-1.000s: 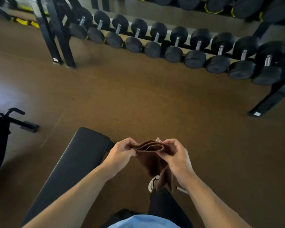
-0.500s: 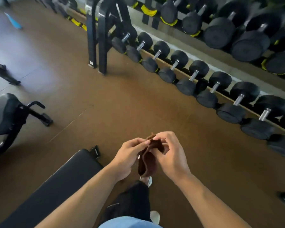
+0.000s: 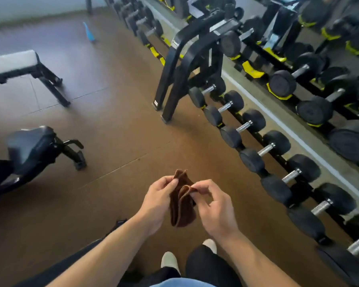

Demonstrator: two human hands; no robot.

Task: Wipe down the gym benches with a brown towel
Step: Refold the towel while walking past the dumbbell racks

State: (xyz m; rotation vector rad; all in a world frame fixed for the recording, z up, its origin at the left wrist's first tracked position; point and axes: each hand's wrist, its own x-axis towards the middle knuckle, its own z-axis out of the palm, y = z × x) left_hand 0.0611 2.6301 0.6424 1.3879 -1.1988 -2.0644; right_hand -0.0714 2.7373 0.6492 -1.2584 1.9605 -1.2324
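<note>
View has swung left since 0.5 s ago: black padded bench slid to the bottom-left corner under the left forearm, and a grey-topped flat bench has come into frame at far left. Both hands sit higher in frame, towel folded narrower than before.

Left hand pinches the folded brown cloth towel at its upper left edge, thumb and fingers clamped on the fabric. Right hand pinches the top right fold with thumb and forefinger, other fingers curled. Towel hangs vertically between the two grips, in the air above the brown rubber floor, clear of any bench.

Black adjustable bench with a handle stands at left. Black dumbbell rack runs along the right. Small blue object lies on the floor far back. Light shoes show below the hands.
</note>
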